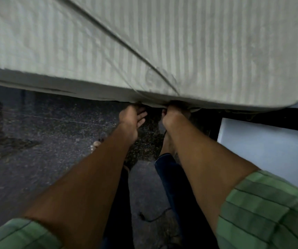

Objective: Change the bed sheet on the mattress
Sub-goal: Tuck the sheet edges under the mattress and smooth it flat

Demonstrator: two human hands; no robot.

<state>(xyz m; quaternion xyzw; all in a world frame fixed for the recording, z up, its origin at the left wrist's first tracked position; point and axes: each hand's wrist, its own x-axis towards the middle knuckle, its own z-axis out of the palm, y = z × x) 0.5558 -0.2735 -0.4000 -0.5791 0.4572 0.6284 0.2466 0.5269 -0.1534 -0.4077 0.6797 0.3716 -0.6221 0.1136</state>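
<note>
Both hands at the mattress (216,51) near edge, right hand (173,116) gripping the striped sheet (72,42) hem, left hand (131,121) loose-fingered beside it, likely tucking it under.

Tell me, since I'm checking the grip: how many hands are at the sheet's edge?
2: the left hand and the right hand, side by side under the mattress edge, fingertips partly hidden.

A dark speckled stone floor (45,141) meets a pale blue-white wall (263,141) in dim light.
</note>
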